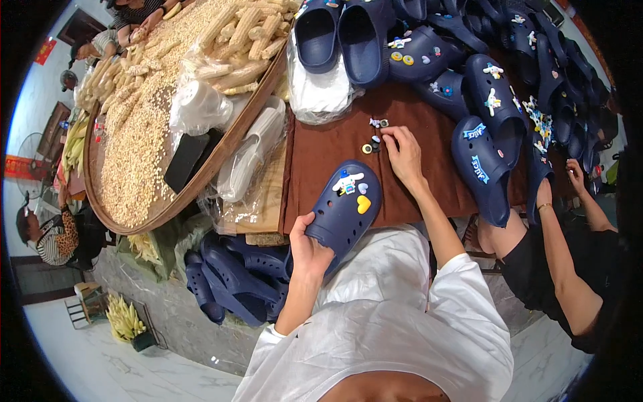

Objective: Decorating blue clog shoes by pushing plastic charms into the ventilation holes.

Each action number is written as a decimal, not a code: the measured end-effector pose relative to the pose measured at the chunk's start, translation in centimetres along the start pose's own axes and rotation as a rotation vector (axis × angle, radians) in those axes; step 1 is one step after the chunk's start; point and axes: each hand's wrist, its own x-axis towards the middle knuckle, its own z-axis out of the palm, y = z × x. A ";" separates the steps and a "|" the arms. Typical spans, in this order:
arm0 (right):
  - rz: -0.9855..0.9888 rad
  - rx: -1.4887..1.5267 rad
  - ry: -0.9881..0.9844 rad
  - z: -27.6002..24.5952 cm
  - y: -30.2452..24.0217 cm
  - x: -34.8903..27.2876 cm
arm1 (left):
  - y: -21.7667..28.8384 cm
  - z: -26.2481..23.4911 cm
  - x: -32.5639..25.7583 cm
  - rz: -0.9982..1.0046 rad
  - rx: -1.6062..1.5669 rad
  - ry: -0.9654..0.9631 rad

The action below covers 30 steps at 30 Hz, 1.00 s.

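Gripping a navy clog (343, 211), the left hand (310, 249) sits below the outstretched right hand (404, 158), fingers (395, 138) bent narrow beside charms (366, 149).

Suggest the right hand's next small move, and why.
Probably pinch one of the loose charms on the brown cloth: the right hand is right beside them, and the navy clog in the left hand has unfilled holes.

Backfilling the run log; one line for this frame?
left hand: holds navy clog | right hand: by loose charms, grip unclear | yellow heart on clog | rest: brown cloth, tray of corn
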 end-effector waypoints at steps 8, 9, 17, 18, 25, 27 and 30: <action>-0.148 -0.081 -0.116 0.9 0.3 1.2 | 0.1 0.2 0.1 0.002 -0.010 0.031; -0.165 -0.076 -0.122 0.7 0.2 1.1 | 0.2 0.2 0.1 0.009 0.002 0.045; -0.048 0.077 -0.096 -1.4 -1.3 -1.1 | 0.0 0.0 0.1 0.001 0.014 -0.056; -0.007 0.151 -0.082 -1.8 -2.1 -1.7 | -0.1 0.1 0.0 0.026 0.054 -0.049; 0.195 0.409 -0.229 -4.9 -7.9 -7.2 | -1.1 1.4 -0.5 0.075 0.483 -0.045; 0.212 0.528 -0.270 -5.1 -9.2 -9.0 | -1.5 1.3 -0.6 0.119 0.554 0.007; 0.193 0.518 -0.374 -5.1 -10.7 -10.5 | -1.7 0.5 -0.1 0.141 0.562 -0.002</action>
